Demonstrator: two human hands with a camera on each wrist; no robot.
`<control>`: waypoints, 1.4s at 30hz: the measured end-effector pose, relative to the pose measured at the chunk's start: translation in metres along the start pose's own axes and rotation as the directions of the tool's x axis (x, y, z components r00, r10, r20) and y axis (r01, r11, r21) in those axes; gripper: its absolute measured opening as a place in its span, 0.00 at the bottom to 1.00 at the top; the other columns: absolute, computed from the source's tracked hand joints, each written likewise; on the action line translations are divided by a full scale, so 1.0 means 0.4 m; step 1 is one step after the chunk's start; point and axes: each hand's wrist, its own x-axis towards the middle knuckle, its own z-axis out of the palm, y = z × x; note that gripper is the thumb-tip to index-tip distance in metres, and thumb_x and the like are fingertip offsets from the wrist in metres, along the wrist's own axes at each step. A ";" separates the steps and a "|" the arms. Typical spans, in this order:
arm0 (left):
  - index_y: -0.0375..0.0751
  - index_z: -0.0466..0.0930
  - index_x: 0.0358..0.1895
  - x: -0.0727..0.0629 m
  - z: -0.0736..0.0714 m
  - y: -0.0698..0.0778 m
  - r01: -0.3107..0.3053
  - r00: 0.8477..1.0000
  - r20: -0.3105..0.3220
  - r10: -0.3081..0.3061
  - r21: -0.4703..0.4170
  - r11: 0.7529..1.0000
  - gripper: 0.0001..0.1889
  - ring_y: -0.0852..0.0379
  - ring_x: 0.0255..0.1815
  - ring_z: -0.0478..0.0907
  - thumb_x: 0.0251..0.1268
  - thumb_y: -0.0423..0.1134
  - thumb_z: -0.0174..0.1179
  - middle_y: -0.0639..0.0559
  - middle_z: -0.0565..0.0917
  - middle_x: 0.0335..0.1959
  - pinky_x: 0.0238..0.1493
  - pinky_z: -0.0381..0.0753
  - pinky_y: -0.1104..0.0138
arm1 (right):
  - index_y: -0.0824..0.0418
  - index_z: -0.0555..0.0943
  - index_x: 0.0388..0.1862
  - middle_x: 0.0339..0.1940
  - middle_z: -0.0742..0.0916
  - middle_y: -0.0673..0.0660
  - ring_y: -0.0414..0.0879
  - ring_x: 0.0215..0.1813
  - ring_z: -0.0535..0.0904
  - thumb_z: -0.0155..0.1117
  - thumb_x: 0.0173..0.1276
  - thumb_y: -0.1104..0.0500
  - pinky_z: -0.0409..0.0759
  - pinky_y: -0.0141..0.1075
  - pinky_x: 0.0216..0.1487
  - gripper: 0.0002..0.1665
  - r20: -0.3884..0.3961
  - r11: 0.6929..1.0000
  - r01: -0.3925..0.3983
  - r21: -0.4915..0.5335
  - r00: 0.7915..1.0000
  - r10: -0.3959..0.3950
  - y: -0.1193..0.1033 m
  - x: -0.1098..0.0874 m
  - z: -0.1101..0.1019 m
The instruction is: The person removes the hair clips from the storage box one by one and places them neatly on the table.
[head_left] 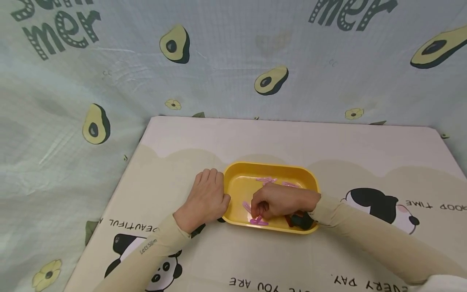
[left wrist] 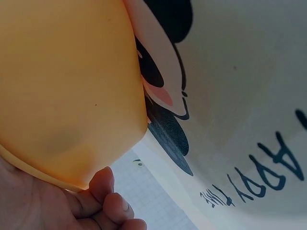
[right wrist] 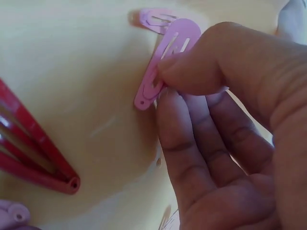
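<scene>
A shallow yellow tray (head_left: 233, 184) with rounded corners has pink snap hair clips in it. My left hand (head_left: 207, 196) grips its left rim, thumb at the edge; in the left wrist view the tray's smooth wall (left wrist: 72, 86) fills the upper left, above curled fingers (left wrist: 101, 184). Inside the tray my right hand (head_left: 279, 199) pinches a pink snap hair clip (right wrist: 173, 40) between thumb and forefinger. Another pink clip (right wrist: 149, 19) lies just behind that one. Large in the right wrist view, a red hair clip (right wrist: 36, 139) is at the left.
More pink clips (head_left: 266, 179) lie near the tray's far side, one (head_left: 290, 185) behind the right wrist. A cream cloth with panda drawings covers the table (head_left: 204, 263). Behind the table's far edge hangs an avocado-print curtain (head_left: 219, 73).
</scene>
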 end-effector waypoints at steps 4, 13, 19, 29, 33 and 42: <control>0.34 0.68 0.39 -0.001 0.000 0.000 0.000 1.000 0.000 0.000 0.004 1.000 0.13 0.49 0.37 0.59 0.64 0.42 0.55 0.47 0.64 0.32 0.46 0.61 0.59 | 0.54 0.88 0.36 0.32 0.88 0.46 0.28 0.32 0.75 0.65 0.59 0.73 0.80 0.25 0.38 0.15 -0.012 1.000 -0.007 0.024 1.000 0.007 -0.001 -0.002 -0.003; 0.33 0.68 0.39 -0.002 -0.001 0.001 -0.005 1.000 -0.016 0.005 0.005 1.000 0.13 0.49 0.37 0.58 0.64 0.41 0.55 0.47 0.64 0.31 0.45 0.61 0.59 | 0.52 0.89 0.39 0.34 0.88 0.44 0.31 0.35 0.77 0.67 0.63 0.69 0.81 0.26 0.42 0.13 -0.027 0.997 -0.065 0.045 0.997 0.066 -0.004 -0.003 -0.015; 0.34 0.67 0.39 -0.001 -0.005 0.003 0.006 1.000 0.000 -0.006 0.002 1.000 0.13 0.49 0.37 0.58 0.64 0.42 0.55 0.47 0.64 0.31 0.46 0.61 0.59 | 0.51 0.88 0.41 0.36 0.88 0.44 0.33 0.39 0.78 0.69 0.68 0.64 0.82 0.28 0.47 0.08 -0.059 0.995 -0.093 0.038 0.994 0.095 -0.012 -0.005 -0.025; 0.34 0.68 0.40 -0.001 -0.009 0.006 0.014 0.999 0.030 -0.015 0.011 1.000 0.14 0.49 0.38 0.58 0.66 0.43 0.54 0.47 0.64 0.32 0.48 0.62 0.58 | 0.50 0.86 0.41 0.38 0.88 0.45 0.35 0.42 0.80 0.65 0.71 0.63 0.82 0.31 0.51 0.08 -0.111 0.994 -0.091 0.066 0.989 0.098 -0.009 -0.015 -0.033; 0.34 0.68 0.40 0.000 -0.011 0.010 0.017 0.999 0.039 -0.017 0.011 1.000 0.14 0.48 0.38 0.59 0.66 0.43 0.54 0.47 0.64 0.32 0.48 0.62 0.58 | 0.51 0.86 0.42 0.38 0.88 0.45 0.36 0.42 0.81 0.64 0.70 0.65 0.82 0.31 0.51 0.10 -0.133 0.994 -0.081 0.072 0.987 0.090 -0.011 -0.026 -0.040; 0.34 0.67 0.40 0.000 -0.014 0.011 0.032 0.997 0.069 -0.032 0.001 0.999 0.13 0.49 0.38 0.58 0.67 0.43 0.53 0.47 0.64 0.32 0.49 0.62 0.58 | 0.54 0.85 0.42 0.37 0.88 0.48 0.38 0.41 0.82 0.63 0.67 0.68 0.83 0.31 0.48 0.11 -0.169 0.984 -0.112 0.136 0.976 0.134 -0.026 -0.043 -0.060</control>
